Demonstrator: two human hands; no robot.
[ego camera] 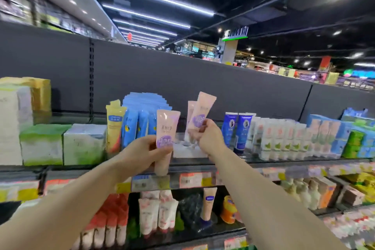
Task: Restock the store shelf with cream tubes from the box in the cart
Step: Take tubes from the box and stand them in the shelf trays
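I see my left hand (151, 149) holding one cream tube (165, 138) before the top shelf's (223, 165) front edge, left of my right hand (209, 135), which holds two tubes (199, 116) over the tray (188, 151) standing mid-shelf. Blue tubes (238, 128) stand just right of the tray, boxes (63, 144) toward the shelf's left end.

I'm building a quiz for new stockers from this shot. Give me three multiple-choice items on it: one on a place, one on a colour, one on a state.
1. Where is the white holder tray?
A. top shelf, between the two hands
B. lower shelf
C. on the floor

2. What colour is the tube in the left hand?
A. blue
B. pink with a purple label
C. green

3. What is the right hand doing?
A. hanging idle
B. pressing flat on the shelf
C. gripping a pink tube

Answers: 1 A, it sits on the top shelf behind the hands. 2 B, pink body, purple patch. 3 C, fingers curl round the tube.
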